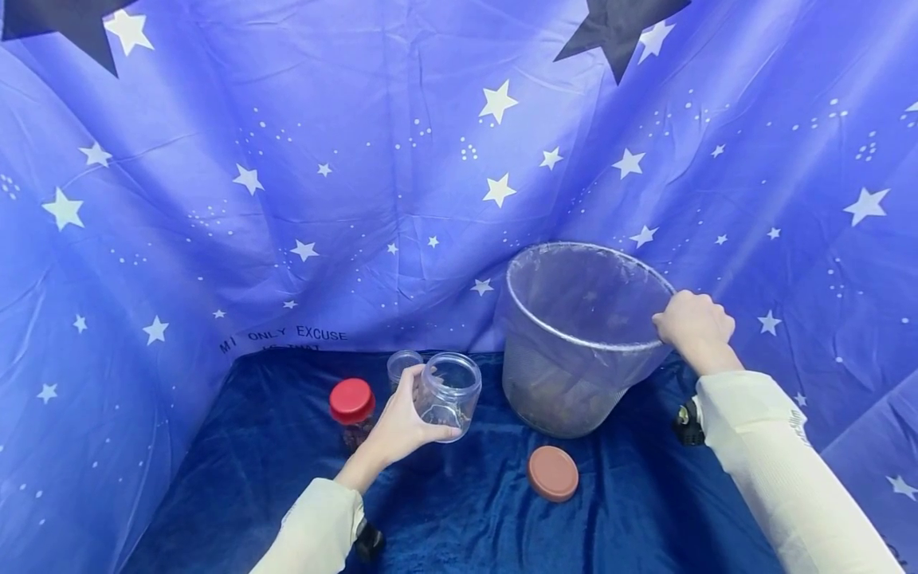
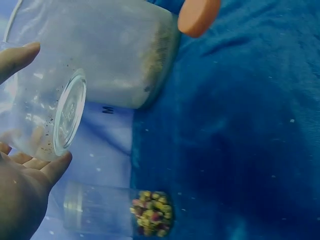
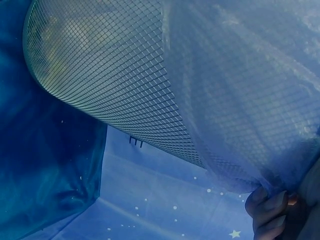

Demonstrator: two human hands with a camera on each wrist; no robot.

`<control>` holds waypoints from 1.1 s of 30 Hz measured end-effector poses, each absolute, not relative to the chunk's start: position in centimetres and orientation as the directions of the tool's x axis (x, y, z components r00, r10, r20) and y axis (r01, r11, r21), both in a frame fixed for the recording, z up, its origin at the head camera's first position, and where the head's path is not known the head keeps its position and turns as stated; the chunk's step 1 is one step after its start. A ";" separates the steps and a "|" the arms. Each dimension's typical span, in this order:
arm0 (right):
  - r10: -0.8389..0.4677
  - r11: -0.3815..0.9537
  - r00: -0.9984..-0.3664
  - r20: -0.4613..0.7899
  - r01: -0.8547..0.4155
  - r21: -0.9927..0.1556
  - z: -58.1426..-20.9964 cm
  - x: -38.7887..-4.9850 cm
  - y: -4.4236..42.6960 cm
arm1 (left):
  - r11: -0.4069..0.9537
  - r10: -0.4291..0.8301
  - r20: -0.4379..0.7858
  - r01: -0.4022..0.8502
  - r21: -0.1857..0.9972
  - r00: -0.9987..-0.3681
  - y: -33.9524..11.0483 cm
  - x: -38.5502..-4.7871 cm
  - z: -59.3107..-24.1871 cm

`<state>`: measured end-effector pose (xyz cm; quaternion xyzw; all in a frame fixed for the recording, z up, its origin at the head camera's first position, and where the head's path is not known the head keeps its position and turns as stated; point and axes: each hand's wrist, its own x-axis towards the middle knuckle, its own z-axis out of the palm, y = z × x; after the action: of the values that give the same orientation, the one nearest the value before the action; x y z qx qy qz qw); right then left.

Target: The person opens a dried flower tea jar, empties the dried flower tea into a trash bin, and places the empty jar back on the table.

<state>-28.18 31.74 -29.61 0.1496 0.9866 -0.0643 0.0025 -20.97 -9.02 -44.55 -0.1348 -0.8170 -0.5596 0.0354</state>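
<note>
My left hand [image 1: 405, 426] grips a clear jar [image 1: 450, 399] without a lid, holding it above the cloth; in the left wrist view small dark specks cling inside the jar [image 2: 37, 110]. My right hand [image 1: 694, 325] holds the rim of a mesh bin [image 1: 566, 383] lined with a clear bag, and the bin tilts. In the right wrist view curled fingers [image 3: 270, 212] grasp the bag [image 3: 240, 100] at the edge. Something yellowish shows near the bin's bottom [image 2: 156, 62].
A red-lidded jar [image 1: 352, 401] stands left of my left hand. Behind that hand is another clear jar [image 1: 405, 365], with small yellow and red pieces [image 2: 152, 212] at its bottom. A round orange-brown lid [image 1: 553, 473] lies in front of the bin on the blue cloth [image 1: 473, 526].
</note>
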 end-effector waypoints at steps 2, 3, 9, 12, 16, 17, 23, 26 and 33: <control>0.298 0.947 -0.954 -0.022 0.298 -0.124 -29.6 -28.2 31.8 | 0.350 0.169 0.210 0.258 0.900 -0.963 -9.1 -20.9 -45.2; 0.298 0.946 -0.954 -0.021 0.298 -0.123 -29.6 -28.2 31.8 | 0.355 0.163 0.209 0.254 0.900 -0.964 -9.1 -20.9 -45.6; 0.297 0.947 -0.955 -0.023 0.298 -0.122 -29.5 -28.2 31.8 | 0.359 0.130 0.190 0.225 0.906 -0.973 -9.4 -20.6 -47.3; 0.295 0.947 -0.955 -0.025 0.296 -0.124 -29.5 -28.2 31.8 | 0.359 0.125 0.179 0.213 0.909 -0.976 -9.6 -20.5 -48.1; 0.293 0.947 -0.956 -0.027 0.294 -0.131 -29.5 -28.2 31.7 | 0.355 0.127 0.169 0.204 0.912 -0.977 -9.8 -20.4 -49.2; 0.292 0.947 -0.956 -0.027 0.293 -0.132 -29.5 -28.2 31.7 | 0.356 0.126 0.169 0.203 0.912 -0.978 -9.8 -20.3 -49.4; 0.295 0.945 -0.955 -0.023 0.296 -0.136 -29.5 -28.2 31.6 | 0.352 0.116 0.149 0.181 0.918 -0.982 -9.8 -20.1 -50.3; 0.297 0.945 -0.955 -0.028 0.298 -0.132 -29.5 -28.1 31.6 | 0.365 0.111 0.140 0.172 0.915 -0.984 -9.8 -20.1 -50.8; 0.302 0.945 -0.953 -0.034 0.304 -0.124 -29.5 -28.2 31.6 | 0.390 0.115 0.092 0.130 0.912 -0.989 -9.9 -19.9 -51.9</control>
<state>-28.21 31.64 -29.45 0.1537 0.9860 -0.0639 0.0071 -19.86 -9.88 -51.88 -0.0733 -0.8335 -0.5475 0.0068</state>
